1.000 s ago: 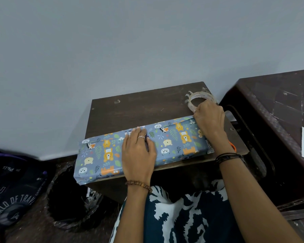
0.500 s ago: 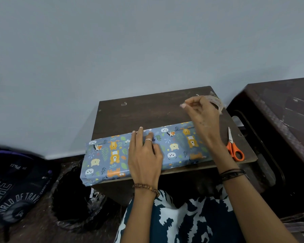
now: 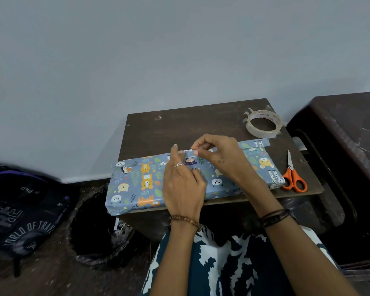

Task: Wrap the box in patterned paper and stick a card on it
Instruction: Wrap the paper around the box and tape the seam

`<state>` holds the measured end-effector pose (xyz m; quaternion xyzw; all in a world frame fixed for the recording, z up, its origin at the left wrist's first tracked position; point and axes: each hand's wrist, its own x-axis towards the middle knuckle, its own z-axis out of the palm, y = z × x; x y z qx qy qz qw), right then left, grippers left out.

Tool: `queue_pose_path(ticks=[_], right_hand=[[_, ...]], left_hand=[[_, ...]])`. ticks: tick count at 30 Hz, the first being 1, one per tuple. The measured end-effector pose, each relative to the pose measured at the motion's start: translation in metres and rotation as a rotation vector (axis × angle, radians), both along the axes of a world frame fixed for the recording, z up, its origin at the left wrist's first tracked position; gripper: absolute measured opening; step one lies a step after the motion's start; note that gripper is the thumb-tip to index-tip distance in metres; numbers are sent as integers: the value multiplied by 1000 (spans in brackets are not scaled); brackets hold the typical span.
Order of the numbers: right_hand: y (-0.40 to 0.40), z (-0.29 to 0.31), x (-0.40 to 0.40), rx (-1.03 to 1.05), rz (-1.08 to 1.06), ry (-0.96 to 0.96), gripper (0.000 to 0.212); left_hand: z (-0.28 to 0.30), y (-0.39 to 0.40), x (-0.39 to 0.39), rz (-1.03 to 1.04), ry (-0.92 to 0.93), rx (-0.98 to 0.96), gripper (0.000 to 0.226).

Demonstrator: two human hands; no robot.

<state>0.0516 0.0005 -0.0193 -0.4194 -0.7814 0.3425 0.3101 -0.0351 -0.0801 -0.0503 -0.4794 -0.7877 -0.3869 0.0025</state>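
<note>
A long flat box (image 3: 141, 184) wrapped in blue paper with animal prints lies along the front edge of a small dark table (image 3: 190, 129); its left end juts past the table. My left hand (image 3: 183, 184) rests flat on the middle of the box, fingers straight and reaching the far edge. My right hand (image 3: 218, 155) pinches a short strip of clear tape (image 3: 187, 151) over the box's far edge, right beside my left fingertips. No card is in sight.
A roll of clear tape (image 3: 263, 123) lies at the table's back right corner. Orange-handled scissors (image 3: 293, 178) lie right of the box. A dark cabinet (image 3: 346, 146) stands to the right. A black-lined bin (image 3: 94, 227) and a dark bag (image 3: 19, 214) sit on the floor at left.
My right hand left the tape roll at the back right and came to the middle of the box's far edge with a strip of tape. My left hand stayed on the box.
</note>
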Motion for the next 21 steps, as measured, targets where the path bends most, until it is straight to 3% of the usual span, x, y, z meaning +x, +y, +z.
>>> queue_pose_path(ticks=[13,21], right_hand=[[-5,6,-14,157,-36,-319,11],[1,-2,-10,142,-97,-329,27]], left_hand=[[2,-2,-6,-68,65,-52,42],[-3,0,-7,-66,164,-11,41]])
